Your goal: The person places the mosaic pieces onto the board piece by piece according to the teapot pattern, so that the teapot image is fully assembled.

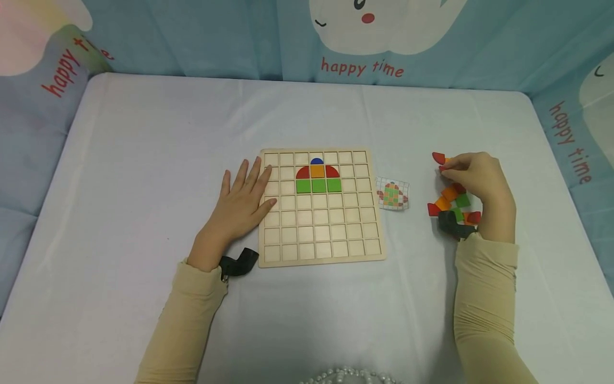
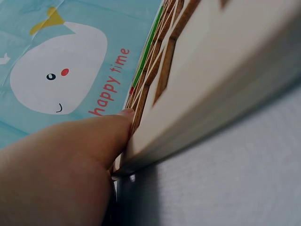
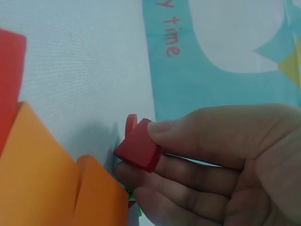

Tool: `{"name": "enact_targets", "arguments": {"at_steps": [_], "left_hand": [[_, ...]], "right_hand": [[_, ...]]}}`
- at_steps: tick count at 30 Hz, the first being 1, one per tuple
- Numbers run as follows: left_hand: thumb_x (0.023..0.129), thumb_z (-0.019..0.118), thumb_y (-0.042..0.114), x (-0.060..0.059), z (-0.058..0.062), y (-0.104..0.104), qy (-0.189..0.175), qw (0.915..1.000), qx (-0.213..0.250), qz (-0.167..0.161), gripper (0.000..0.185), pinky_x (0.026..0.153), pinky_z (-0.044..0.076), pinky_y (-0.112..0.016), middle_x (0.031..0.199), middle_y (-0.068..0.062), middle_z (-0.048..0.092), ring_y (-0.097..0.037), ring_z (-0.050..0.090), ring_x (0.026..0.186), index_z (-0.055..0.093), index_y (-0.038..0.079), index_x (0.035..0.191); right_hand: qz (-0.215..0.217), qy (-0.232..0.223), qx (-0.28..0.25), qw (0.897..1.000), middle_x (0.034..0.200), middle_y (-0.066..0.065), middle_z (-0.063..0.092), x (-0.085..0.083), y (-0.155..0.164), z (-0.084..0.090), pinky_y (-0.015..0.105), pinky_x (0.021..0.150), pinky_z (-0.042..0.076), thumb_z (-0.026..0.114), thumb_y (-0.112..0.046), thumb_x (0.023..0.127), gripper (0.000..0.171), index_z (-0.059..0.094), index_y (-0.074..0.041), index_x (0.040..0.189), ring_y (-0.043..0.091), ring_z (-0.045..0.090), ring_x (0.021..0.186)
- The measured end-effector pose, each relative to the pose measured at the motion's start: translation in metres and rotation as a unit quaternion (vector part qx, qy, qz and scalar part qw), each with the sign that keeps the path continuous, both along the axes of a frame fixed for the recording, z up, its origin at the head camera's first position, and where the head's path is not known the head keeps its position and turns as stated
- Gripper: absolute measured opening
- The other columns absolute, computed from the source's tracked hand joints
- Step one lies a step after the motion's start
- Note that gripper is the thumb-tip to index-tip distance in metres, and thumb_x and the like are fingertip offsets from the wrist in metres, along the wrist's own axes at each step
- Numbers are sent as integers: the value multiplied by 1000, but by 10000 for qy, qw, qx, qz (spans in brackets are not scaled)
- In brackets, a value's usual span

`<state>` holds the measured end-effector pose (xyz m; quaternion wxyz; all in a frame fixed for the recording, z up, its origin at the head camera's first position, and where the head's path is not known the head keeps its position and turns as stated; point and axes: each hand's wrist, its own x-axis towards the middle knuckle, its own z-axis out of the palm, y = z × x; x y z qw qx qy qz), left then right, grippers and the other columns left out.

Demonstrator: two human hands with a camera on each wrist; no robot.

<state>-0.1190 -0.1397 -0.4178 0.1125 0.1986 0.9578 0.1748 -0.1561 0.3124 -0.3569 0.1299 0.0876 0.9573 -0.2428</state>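
Observation:
My left hand [image 1: 240, 204] lies flat with fingers spread, its thumb and fingertips resting on the left edge of a wooden grid board [image 1: 322, 262]. In the board's upper middle sit a blue half-round piece [image 1: 316, 161], an orange square [image 1: 317, 171] between two red quarter-round pieces [image 1: 303, 172], and a row of green squares [image 1: 318, 185]. At the right, my right hand [image 1: 481, 173] pinches a red quarter-round block [image 3: 140, 146] between thumb and fingers. Below it lies a loose pile of red, orange [image 1: 442, 203] and green [image 1: 462, 200] blocks.
A small printed pattern card [image 1: 393, 194] lies just right of the board. Another red block [image 1: 438, 158] rests beyond the right hand. Black wrist devices [image 1: 240, 262] are on both wrists. A string of white beads [image 1: 345, 373] shows at the near edge.

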Motion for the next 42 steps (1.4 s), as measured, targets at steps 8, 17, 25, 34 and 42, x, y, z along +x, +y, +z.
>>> {"name": "enact_targets", "arguments": {"at_steps": [8, 17, 25, 34, 42], "left_hand": [[101, 33, 43, 0, 0, 0, -19, 10000, -51, -1, 68, 108, -16, -51, 157, -9, -8, -27, -16, 142, 4, 11, 153], [101, 34, 43, 0, 0, 0, -7, 10000, -30, -25, 68, 108, -15, -51, 157, -10, -8, -27, -16, 142, 4, 10, 153], [101, 33, 43, 0, -1, -1, -18, 10000, -30, -5, 68, 108, -16, -50, 157, -9, -8, -26, -17, 142, 3, 11, 153], [101, 33, 43, 1, -1, 0, 8, 10000, 19, -8, 68, 108, -16, -50, 157, -9, -8, -26, -17, 142, 4, 11, 153], [101, 34, 43, 0, 1, 0, -27, 10000, 18, -24, 68, 108, -16, -50, 157, -10, -9, -27, -17, 142, 3, 11, 153]], "right_hand": [[-152, 113, -1, 9998, 92, 13, 68, -6, 16, -17, 27, 59, 47, 60, -30, 93, 30, 68, -4, 106, 18, 61, 66], [158, 296, -129, 9994, 95, 19, 66, 0, 0, -2, 26, 56, 48, 65, -22, 90, 27, 69, -1, 106, 23, 59, 65], [360, 522, -453, 9970, 105, 19, 66, 1, -26, 9, 21, 60, 45, 65, -20, 91, 26, 69, -1, 108, 24, 51, 86], [635, 383, -980, 9924, 106, 14, 68, 0, -56, 12, 31, 78, 44, 63, -15, 91, 23, 68, -2, 110, 19, 55, 95], [788, 100, -1727, 9818, 99, 7, 69, -1, -88, 5, 26, 81, 46, 65, -11, 89, 21, 68, -3, 108, 9, 62, 88]]}}
